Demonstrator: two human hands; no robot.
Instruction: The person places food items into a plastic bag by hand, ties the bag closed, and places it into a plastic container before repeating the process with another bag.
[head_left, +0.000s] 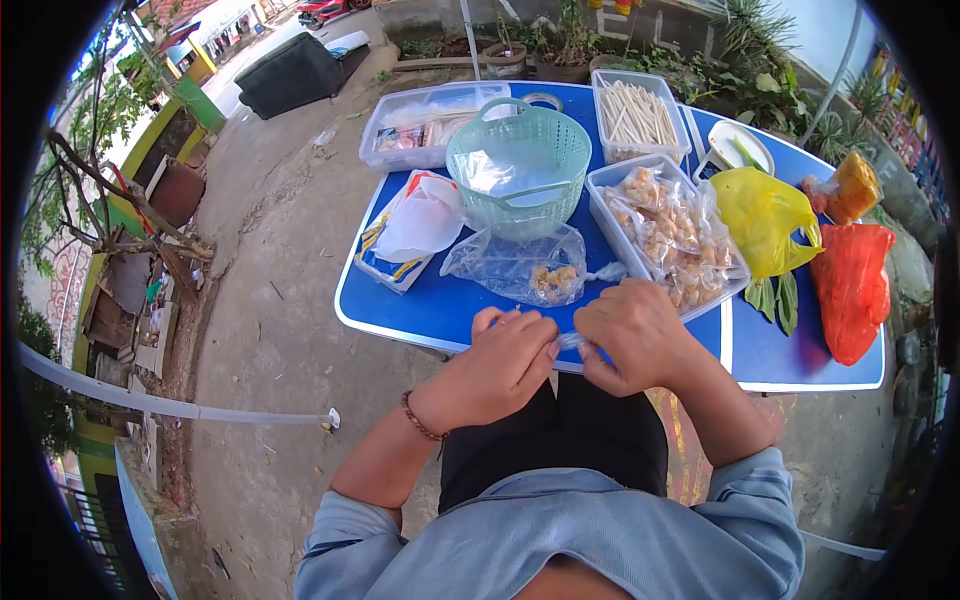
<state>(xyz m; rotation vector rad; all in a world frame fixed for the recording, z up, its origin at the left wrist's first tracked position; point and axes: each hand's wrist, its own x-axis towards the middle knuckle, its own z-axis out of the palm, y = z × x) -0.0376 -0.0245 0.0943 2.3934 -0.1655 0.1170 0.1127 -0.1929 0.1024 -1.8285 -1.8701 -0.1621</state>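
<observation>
My left hand (497, 358) and my right hand (632, 338) are close together over the front edge of the blue table. Both have their fingers closed on a twisted piece of clear plastic (570, 341) stretched between them; the rest of it is hidden by my hands. Just beyond them lies an open clear plastic bag (505, 262) with a few light brown food pieces (553, 282) inside. To the right, a clear plastic box (712, 298) holds several small bags of similar pieces (660, 230).
A green basket (575, 150) stands mid-table, before a lidded box (400, 155). A box of sticks (640, 115) sits behind. A white bag (420, 215) lies left; a yellow bag (760, 220), green leaves (787, 303) and red bag (850, 295) are right.
</observation>
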